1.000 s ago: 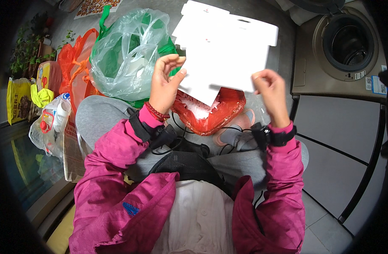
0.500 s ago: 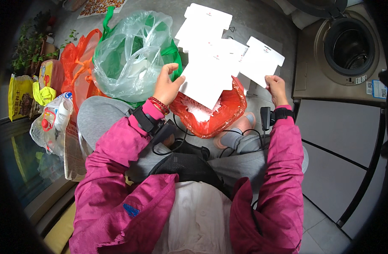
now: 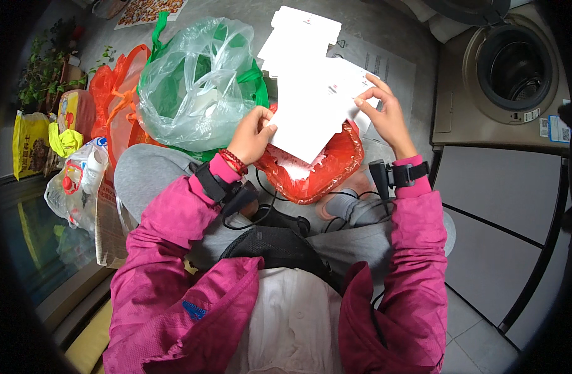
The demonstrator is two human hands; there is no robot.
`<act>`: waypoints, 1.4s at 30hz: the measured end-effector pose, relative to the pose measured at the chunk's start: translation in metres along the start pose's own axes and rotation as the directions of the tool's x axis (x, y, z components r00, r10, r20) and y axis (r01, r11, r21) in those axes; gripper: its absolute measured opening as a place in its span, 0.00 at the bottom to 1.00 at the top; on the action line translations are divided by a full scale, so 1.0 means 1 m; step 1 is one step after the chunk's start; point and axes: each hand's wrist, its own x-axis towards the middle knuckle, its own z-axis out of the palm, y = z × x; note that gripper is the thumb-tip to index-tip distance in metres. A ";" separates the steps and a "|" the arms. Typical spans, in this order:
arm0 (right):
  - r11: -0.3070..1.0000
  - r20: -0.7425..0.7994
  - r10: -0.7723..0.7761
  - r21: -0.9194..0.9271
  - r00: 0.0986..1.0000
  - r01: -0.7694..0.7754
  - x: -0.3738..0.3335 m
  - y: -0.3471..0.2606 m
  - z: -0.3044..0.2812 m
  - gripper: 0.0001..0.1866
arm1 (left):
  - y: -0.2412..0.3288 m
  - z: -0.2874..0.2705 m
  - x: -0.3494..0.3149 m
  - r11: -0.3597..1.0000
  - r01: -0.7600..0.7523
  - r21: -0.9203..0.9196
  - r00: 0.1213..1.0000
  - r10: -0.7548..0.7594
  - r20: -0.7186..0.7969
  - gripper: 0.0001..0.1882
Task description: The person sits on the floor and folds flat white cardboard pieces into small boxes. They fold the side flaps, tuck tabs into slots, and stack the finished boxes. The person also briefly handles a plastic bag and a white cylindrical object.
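Note:
A large white flat carton sheet (image 3: 309, 118) with small printed marks lies over the opening of a red plastic bag (image 3: 326, 176). My left hand (image 3: 253, 134) pinches the near-left edge of this sheet between thumb and fingers. At the sheet's right edge, my right hand (image 3: 387, 116) has its thumb and a finger closed on the white card, with another finger bent higher up. Farther off, another white flattened carton (image 3: 298, 37) with tabs lies partly beneath. Pale pinkish-white contents show inside the red bag below the sheet; most of them are hidden.
A green bag (image 3: 259, 84) lined with a clear plastic bag (image 3: 186, 93) stands at left. Beyond it are an orange-red bag (image 3: 129, 93), a plastic bottle (image 3: 94, 165) and plants (image 3: 43, 75). An open front-loading washer (image 3: 516, 68) stands at right. Cables hang over my legs.
My right hand has moved left and away from me, bringing its white card over the others. My left hand's fingers have closed on the near-left edge of the large sheet.

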 end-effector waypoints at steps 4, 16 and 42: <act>0.989 0.184 0.014 0.144 0.983 -0.042 -0.001 -0.034 -0.014 0.07 | 0.019 0.000 -0.009 1.000 -0.011 -0.008 0.992 0.012 0.123 0.06; 0.960 0.147 -0.083 0.278 0.986 0.039 -0.033 -0.082 -0.012 0.05 | 0.059 0.008 -0.016 0.997 -0.060 0.054 0.903 0.031 0.428 0.15; 0.986 0.288 -0.079 -0.119 0.954 0.118 -0.044 -0.091 -0.028 0.08 | 0.068 0.001 -0.017 0.916 -0.356 0.186 0.845 0.230 0.484 0.18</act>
